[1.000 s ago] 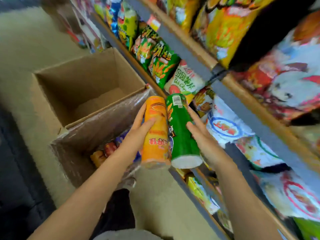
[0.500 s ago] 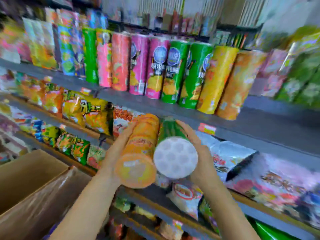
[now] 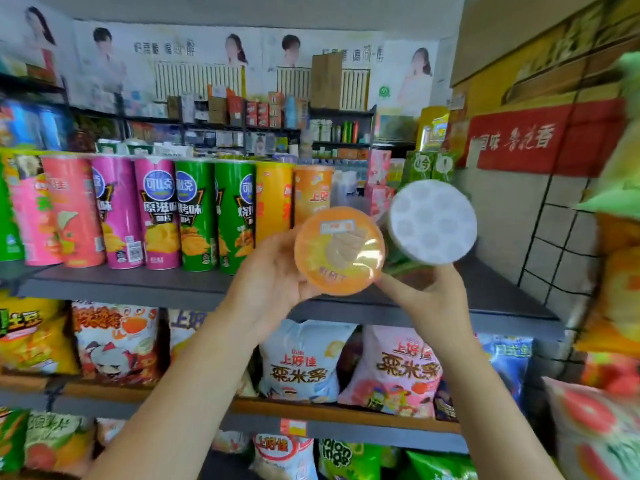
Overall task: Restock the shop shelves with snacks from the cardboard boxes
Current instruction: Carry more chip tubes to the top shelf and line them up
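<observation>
A shop worker's left hand (image 3: 273,271) grips an orange snack can (image 3: 339,250) and the right hand (image 3: 427,299) a green one with a white end (image 3: 433,226), both now raised end-on to the top shelf (image 3: 138,284), where a second ago they hung low over the cardboard boxes. The cans hover just before the bare stretch right of the standing row of cans (image 3: 166,213), so shelving looks imminent.
</observation>
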